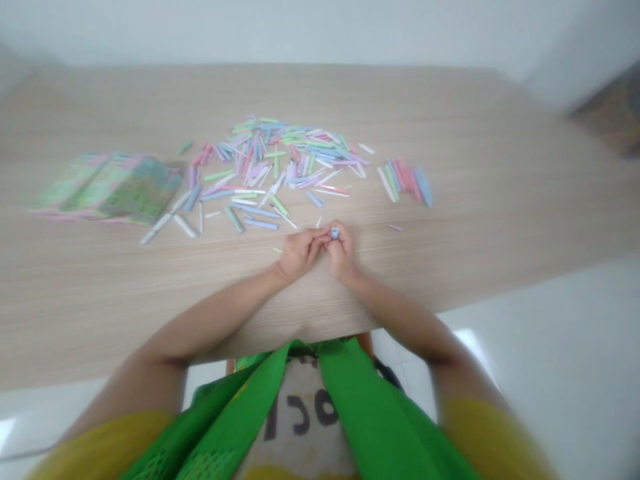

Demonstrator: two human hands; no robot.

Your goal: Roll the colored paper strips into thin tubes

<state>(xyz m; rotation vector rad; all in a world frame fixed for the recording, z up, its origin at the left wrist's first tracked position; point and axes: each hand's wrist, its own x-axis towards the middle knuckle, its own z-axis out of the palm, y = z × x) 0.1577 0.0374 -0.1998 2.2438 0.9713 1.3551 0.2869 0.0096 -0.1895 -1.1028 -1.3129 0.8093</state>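
Both hands meet just above the wooden table, in front of a loose pile of pastel pen parts (265, 167). The fingers of my right hand (343, 252) are closed round a small blue pen part (335, 233), whose open, hollow-looking end shows between thumb and forefinger. Pinched together, the fingers of my left hand (301, 252) press against the right fingertips. Whatever they grip is hidden. A small white piece (319, 221) lies just beyond the left fingers, and a thin green piece (277, 250) is beside that hand.
To the right, a neat row of coloured pen parts (406, 181) lies side by side, with a short purple piece (395, 228) nearer me. Flat green-and-pink printed packs (105, 187) are stacked on the left. The pale wooden table (475, 267) ends at a wall behind.
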